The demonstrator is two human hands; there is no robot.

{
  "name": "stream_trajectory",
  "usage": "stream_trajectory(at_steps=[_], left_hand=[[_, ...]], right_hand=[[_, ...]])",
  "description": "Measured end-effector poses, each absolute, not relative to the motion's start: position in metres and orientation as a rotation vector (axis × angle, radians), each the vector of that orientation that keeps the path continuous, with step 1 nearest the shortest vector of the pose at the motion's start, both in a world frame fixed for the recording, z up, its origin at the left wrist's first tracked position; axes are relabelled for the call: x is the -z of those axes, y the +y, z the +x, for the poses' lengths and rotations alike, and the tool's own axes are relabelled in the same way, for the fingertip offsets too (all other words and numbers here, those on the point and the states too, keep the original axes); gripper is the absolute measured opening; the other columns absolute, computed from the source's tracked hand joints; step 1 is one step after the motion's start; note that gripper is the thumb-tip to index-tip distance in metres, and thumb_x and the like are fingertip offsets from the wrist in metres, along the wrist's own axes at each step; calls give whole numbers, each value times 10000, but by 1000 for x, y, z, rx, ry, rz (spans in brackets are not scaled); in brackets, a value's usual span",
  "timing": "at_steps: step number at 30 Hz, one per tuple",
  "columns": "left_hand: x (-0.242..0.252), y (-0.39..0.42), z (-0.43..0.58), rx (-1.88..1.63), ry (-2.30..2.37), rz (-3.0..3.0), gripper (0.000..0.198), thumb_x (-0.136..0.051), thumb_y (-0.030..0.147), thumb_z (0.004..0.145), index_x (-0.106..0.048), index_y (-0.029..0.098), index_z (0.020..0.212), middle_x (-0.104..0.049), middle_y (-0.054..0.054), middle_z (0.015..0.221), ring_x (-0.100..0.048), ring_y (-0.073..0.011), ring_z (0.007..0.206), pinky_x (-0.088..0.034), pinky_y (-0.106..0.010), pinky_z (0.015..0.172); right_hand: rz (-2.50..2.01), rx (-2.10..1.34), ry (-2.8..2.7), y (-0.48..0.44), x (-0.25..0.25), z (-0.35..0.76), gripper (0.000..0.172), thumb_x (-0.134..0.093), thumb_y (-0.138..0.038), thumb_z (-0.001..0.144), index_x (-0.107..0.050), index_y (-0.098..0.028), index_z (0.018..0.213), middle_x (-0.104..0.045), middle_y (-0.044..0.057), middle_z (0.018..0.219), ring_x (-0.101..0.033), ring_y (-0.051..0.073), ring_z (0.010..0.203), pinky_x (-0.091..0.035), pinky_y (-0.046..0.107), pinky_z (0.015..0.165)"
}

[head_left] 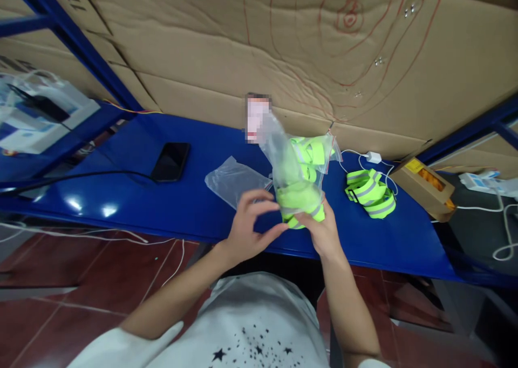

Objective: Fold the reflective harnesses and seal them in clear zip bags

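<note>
A phone lies at left on the table; right of it a clear bag (229, 180) lies flat, near the left hand (245, 229), which is loosely curled, thumb and fingers apart, holding nothing that shows; mid-table, a yellow belt (299, 195) sits mostly inside a held bag (279, 149), its near end sticking out; the right hand (327, 232) grips that end, thumb on top; beyond, a bagged belt (313, 151) lies far; at right lies a loose belt (370, 192), unbagged; so one looks packed, one partly in, one left; the right fingers are hidden, the bag's mouth is unclear, and a far patch is pixelated.
</note>
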State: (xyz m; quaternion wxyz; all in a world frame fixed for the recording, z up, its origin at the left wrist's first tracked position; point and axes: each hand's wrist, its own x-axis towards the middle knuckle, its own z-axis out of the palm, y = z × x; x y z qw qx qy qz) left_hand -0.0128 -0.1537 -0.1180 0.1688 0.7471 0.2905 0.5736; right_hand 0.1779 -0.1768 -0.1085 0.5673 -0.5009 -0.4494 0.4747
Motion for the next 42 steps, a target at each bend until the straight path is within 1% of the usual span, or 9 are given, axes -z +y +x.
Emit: stream_trajectory(at_steps=[2,5,11,15,19,22,25,31,42], left_hand=[[118,-149,-9,-1614,722,1627,736,-880,520,749,-547,293,1364,-577,-112,1379,-558,-288,1312,-485,-433,1081],[115,-146,2,-1280,518,1077,791,-781,712,750,-569,272,1373,-577,-128,1439,-569,-322,1325,-509,-440,1065],[116,-154,25,-1243,683,693,526,-930,418,706,-717,197,1134,-757,-72,1111,-707,-263,1062,-549,-352,937],[124,-158,20,-1260,632,697,529,-902,426,747,-713,224,1198,-731,-75,1243,-661,-273,1209,-519,-367,1028],[132,-157,10,-1296,717,742,581,-969,339,649,-737,217,1167,-759,-69,1175,-696,-279,1136,-548,-357,972],[126,-157,5,-1302,699,693,590,-983,407,607,-751,186,1102,-777,-79,1074,-721,-291,1052,-570,-363,916],[110,-160,4,-1248,600,690,629,-975,402,620,-734,194,1164,-750,-89,1183,-706,-293,1103,-571,-352,932],[104,-170,13,-1216,595,650,579,-959,411,653,-725,202,1140,-760,-91,1142,-705,-299,1105,-567,-400,975],[115,-173,21,-1202,745,563,514,-952,302,673,-707,204,1115,-754,-37,1103,-704,-196,1035,-546,-281,942]], right_hand=[[-1068,-1294,-947,-178,110,177,600,-854,-479,698,-663,-215,1202,-758,83,1141,-715,302,1047,-576,448,947],[-1033,-1355,-991,-177,114,171,667,-877,-480,684,-645,-225,1255,-747,87,1190,-708,309,1095,-575,455,969],[-1208,-869,-1225,-173,121,159,662,-835,-454,769,-560,-226,1326,-683,106,1278,-676,263,1121,-562,403,948],[-1296,-572,-1245,-172,125,164,518,-759,-498,844,-607,-200,1240,-709,110,1173,-679,264,1062,-562,395,894],[-1217,-651,-1359,-178,121,170,491,-708,-511,893,-619,-217,1277,-707,100,1201,-679,263,1069,-566,390,898],[-1152,-801,-1490,-186,112,173,546,-702,-443,921,-551,-263,1414,-645,97,1357,-642,267,1203,-534,405,1011],[-1085,-925,-1549,-192,102,174,615,-702,-382,933,-479,-307,1501,-588,88,1455,-600,273,1299,-497,428,1091],[-1221,-694,-1430,-194,98,161,553,-708,-351,920,-556,-299,1450,-592,82,1478,-561,302,1361,-469,471,1137],[-1324,-594,-1574,-185,114,148,614,-594,-352,978,-422,-302,1565,-543,97,1520,-480,327,1423,-378,562,1188]])
